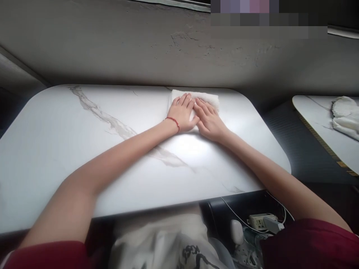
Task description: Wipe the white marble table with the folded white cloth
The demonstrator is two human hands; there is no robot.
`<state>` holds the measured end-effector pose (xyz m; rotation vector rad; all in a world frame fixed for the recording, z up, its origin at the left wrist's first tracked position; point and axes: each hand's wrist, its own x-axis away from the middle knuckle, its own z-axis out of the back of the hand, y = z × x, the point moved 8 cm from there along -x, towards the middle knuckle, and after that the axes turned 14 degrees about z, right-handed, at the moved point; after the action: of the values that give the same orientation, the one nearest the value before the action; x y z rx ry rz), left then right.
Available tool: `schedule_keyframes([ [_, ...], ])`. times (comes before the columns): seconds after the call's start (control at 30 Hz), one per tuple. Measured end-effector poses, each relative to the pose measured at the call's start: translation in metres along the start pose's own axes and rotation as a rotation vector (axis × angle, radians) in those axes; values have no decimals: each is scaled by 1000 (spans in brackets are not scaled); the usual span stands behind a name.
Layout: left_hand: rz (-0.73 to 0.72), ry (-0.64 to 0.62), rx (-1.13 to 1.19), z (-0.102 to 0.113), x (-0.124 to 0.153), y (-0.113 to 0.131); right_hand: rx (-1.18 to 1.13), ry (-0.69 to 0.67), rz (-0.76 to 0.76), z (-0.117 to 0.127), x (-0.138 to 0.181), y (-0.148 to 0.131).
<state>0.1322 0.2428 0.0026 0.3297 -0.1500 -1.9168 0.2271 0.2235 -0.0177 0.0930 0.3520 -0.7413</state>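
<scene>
A folded white cloth (193, 94) lies near the far edge of a white marble-patterned table (134, 186). My left hand (181, 113), with a red string bracelet (174, 121) at the wrist, rests flat on the cloth's left part, fingers stretched forward. Beside it, my right hand (209, 121) lies on the cloth's right part, its fingers extended and slightly bent. The two hands touch or nearly touch at the thumbs. Both palms and the middle of the cloth under them are hidden.
Behind the table rises a grey wall (112, 45) with worn paint. To the right, a second marble-patterned surface (314, 108) holds a crumpled white cloth (346, 116). Below the front edge sit a power strip (259, 221) and a white cable (238, 217).
</scene>
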Motion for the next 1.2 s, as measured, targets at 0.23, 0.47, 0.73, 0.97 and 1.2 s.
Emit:
schedule_keyframes([
  [0.23,83,24,131,-10,-55,-13,-7,-24,21,-12,-30,58],
  [0.47,86,14,90,-12,-67,-14,-57,-51,17,-8,-37,67],
  [0.73,85,-52,184,-11,-69,-13,-83,-21,-28,-8,-34,72],
  [0.97,69,-78,161,-12,-60,-10,-86,-26,-26,0,-31,59],
  [1.2,77,-10,35,-8,-33,-1,-24,-34,-21,5,-17,33],
])
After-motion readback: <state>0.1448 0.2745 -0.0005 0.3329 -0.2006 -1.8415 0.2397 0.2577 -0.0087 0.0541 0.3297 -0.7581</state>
